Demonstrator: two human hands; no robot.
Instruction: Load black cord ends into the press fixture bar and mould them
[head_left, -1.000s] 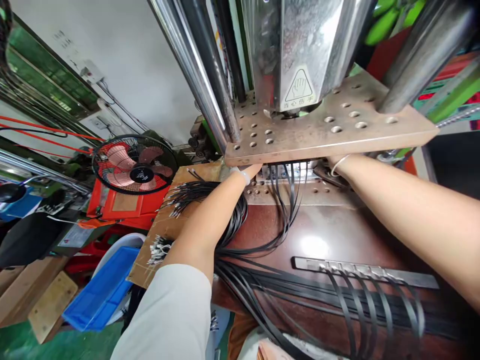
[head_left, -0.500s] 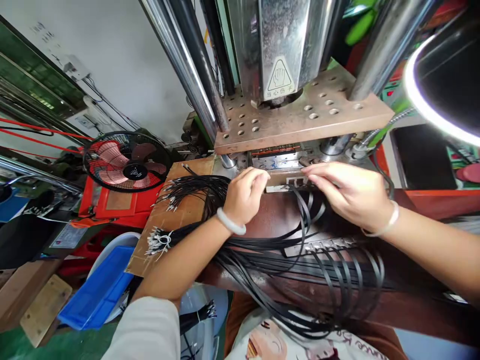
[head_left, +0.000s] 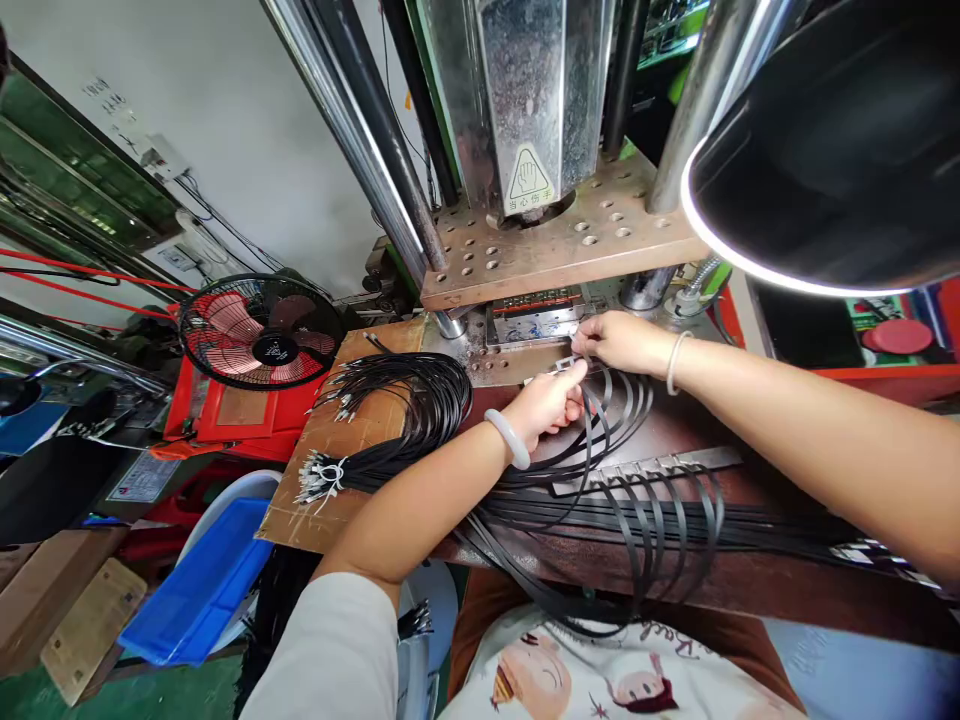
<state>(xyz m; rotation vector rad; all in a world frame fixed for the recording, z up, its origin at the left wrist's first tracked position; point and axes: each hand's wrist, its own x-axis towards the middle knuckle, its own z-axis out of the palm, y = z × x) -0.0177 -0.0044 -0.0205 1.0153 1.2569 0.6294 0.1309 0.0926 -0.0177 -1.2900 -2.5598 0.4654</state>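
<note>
My left hand (head_left: pixel 549 405) is closed, thumb stretched along the top, around a black flat cable (head_left: pixel 587 425) at the front of the press. Just beyond it, my right hand (head_left: pixel 616 342) pinches a small pale cable end at its fingertips. Between the hands lies a metal holder strip (head_left: pixel 559 367), partly covered by the fingers. Several cables loop from it toward me. A second metal strip (head_left: pixel 660 466), with cables set in it, lies closer on the brown tabletop (head_left: pixel 525 560). Behind my hands a metal mold (head_left: pixel 534 322) sits under the press plate (head_left: pixel 555 255).
Bundled black cables (head_left: pixel 442 390) with white ends lie on cardboard (head_left: pixel 300 530) to the left. A black fan (head_left: pixel 262 330) and a blue tray (head_left: pixel 199 590) stand farther left. A ring lamp (head_left: pixel 817 160) overhangs the right. Steel columns (head_left: pixel 360 150) flank the press.
Both hands were at opposite ends of the holder strip. My left hand has moved right and nearer, onto the cables; my right has moved left. The view has shifted slightly.
</note>
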